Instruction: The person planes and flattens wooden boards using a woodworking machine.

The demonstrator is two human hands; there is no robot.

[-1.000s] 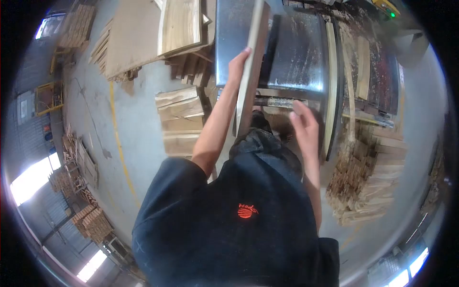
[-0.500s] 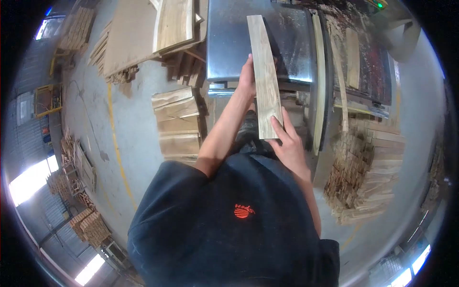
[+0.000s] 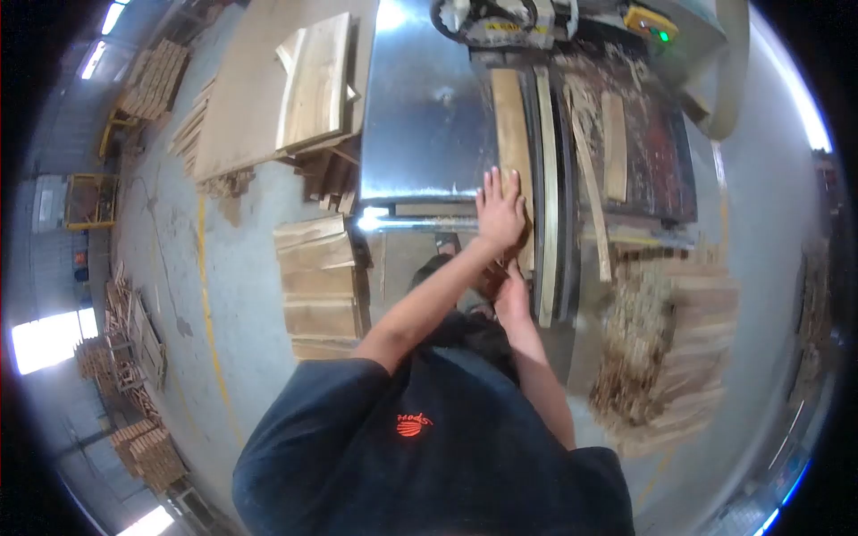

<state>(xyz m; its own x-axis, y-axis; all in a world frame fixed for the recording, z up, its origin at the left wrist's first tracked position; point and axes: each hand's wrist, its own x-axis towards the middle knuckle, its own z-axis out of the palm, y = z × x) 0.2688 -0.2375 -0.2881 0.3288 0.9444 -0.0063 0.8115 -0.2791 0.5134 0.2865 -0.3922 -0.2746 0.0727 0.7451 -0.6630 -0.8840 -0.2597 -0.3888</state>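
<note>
A narrow wooden board (image 3: 510,116) lies on the shiny metal machine table (image 3: 416,134), along its right side, close beside a long guide fence (image 3: 548,196). My left hand (image 3: 501,211) rests palm down on the board, its fingers stretched out and pointing away from me. At the board's near end is my right hand (image 3: 512,297), its fingers bent up against that end. Part of the right hand's grip is hidden behind the left wrist. The near end of the board reaches past the table's front edge.
Black machine parts (image 3: 500,22) and a yellow control box (image 3: 651,24) with a green light stand beyond the table. Offcut strips (image 3: 614,147) lie right of the fence. Stacked boards (image 3: 317,295) sit at left, more wood piles (image 3: 661,348) at right.
The board has come down from my raised hands onto the table beside the fence. My left hand has moved from its side to its top. The view has shifted, showing more of the machine.
</note>
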